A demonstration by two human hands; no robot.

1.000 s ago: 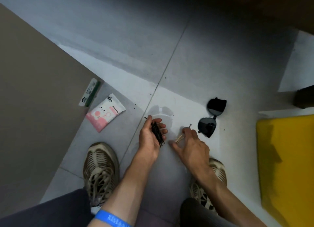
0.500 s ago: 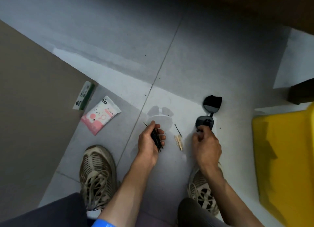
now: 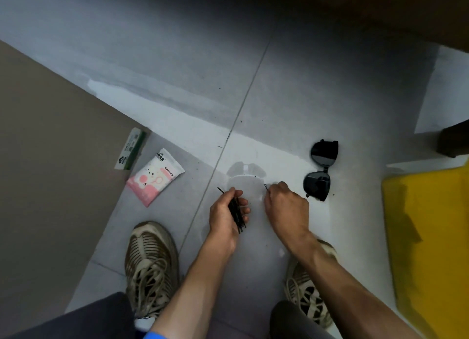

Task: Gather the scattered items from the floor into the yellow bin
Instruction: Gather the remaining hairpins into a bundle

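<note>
My left hand grips a bundle of black hairpins just above the grey floor. Close to its right, my right hand is curled on the floor and pinches a single black hairpin whose tip sticks out past the fingers. What else lies under that hand is hidden. Black sunglasses lie on the floor just right of my right hand. The yellow bin stands at the right edge. A pink and white packet and a green and white packet lie on the floor to the left.
A brown panel covers the left side. My two shoes stand near the hands, one on each side. A dark furniture leg stands behind the bin.
My right hand moved from the sunglasses back left to the loose hairpin and the pale item on the floor and now covers them. The left hand has kept its bundle.
</note>
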